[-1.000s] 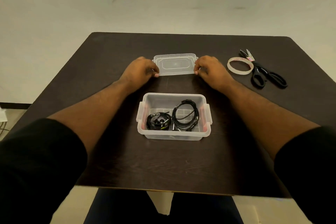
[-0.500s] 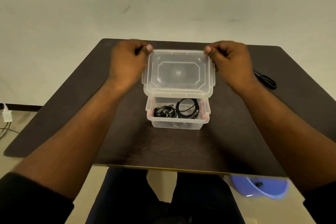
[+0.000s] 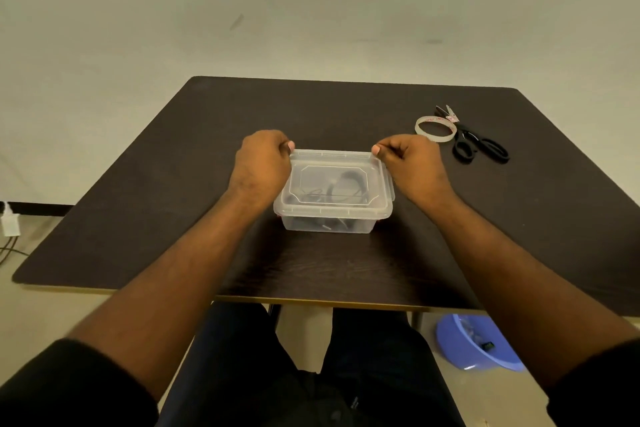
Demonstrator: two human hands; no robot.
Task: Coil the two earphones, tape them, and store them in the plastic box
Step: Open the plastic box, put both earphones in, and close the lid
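Dark table [image 3: 173, 218] fills mid-frame; at its centre sits the clear plastic box [image 3: 329, 224], lid [image 3: 334, 180] resting on top, the black coiled earphones [image 3: 346, 184] visible inside through it. Left hand [image 3: 261, 163] and right hand [image 3: 410, 163] pinch the lid's far corners, fingers curled around its rim. Lid looks light, thin, somewhat flexible and slick; best gripped at the edges. Tape roll [image 3: 434, 129] and scissors [image 3: 478, 146] lie upper right.

A dark table [image 3: 173, 184] fills mid-frame. Black scissors [image 3: 474, 142] lie at its upper right. A blue basin [image 3: 460, 354] sits lower right, holding something small, perhaps dark. A white plug [image 3: 8, 222] hangs at the left edge.
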